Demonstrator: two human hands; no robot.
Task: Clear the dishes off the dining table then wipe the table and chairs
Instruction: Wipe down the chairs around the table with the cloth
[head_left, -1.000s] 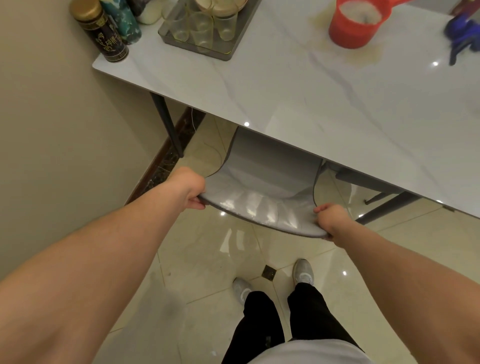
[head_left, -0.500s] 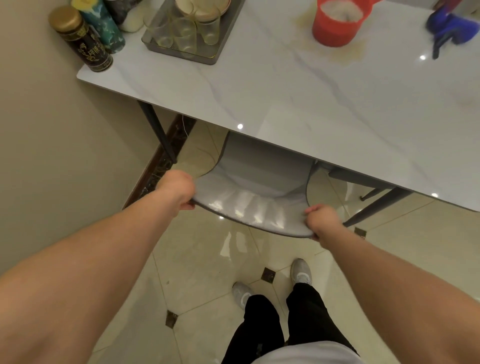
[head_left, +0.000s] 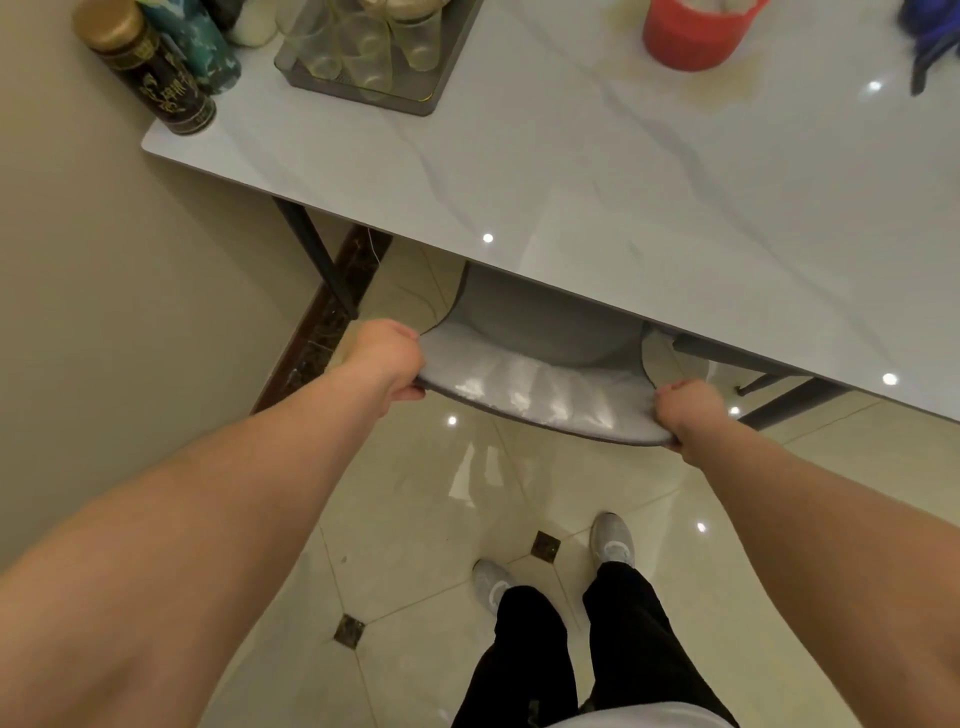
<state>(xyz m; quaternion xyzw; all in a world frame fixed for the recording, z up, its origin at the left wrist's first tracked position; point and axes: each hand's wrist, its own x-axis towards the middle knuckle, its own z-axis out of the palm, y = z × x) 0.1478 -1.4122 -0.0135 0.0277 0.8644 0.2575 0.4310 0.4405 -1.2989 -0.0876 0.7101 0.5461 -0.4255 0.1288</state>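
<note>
While the grey chair (head_left: 540, 364) stood with its seat tucked under the near edge of the white marble table (head_left: 675, 208), both hands gripped the curved top of its backrest. The left hand (head_left: 387, 358) curled round the left end, the right hand (head_left: 685, 410) round the right end. At the table's far left corner stood a dark canister (head_left: 150, 73) and a tray of glasses (head_left: 363, 52); a red container (head_left: 691, 31) sat further right.

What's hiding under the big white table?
A grey chair is tucked under the table, both hands gripping its curved back. Dark table legs show too. The tabletop covers most of the chair's seat.
</note>
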